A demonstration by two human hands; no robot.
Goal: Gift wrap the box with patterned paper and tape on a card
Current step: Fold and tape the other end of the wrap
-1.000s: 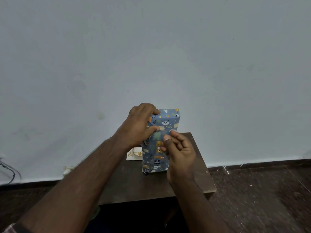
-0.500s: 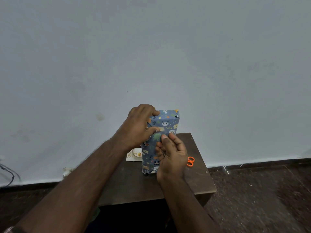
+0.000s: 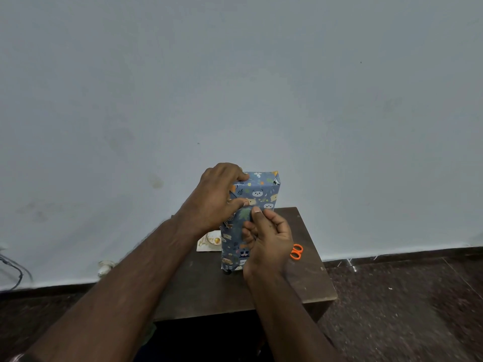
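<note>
A tall box wrapped in blue animal-pattern paper (image 3: 261, 194) stands upright on the small dark wooden table (image 3: 308, 283). My left hand (image 3: 219, 197) grips its upper left corner, fingers curled over the top edge and thumb pressed on the front face. My right hand (image 3: 269, 239) is against the front of the box, thumb tip on the paper just below the left thumb, other fingers curled. Whether a piece of tape lies under the thumb I cannot tell. A pale greeting card (image 3: 207, 242) lies flat on the table, partly hidden behind the box and my left wrist.
Orange-handled scissors (image 3: 296, 252) lie on the table to the right of my right hand. A plain pale wall stands close behind the table. Dark floor surrounds it, with cables (image 3: 13, 270) at far left.
My right hand has shifted left and down along the box front, uncovering the orange scissors. Its fingers have curled in more. Left hand and box stay put.
</note>
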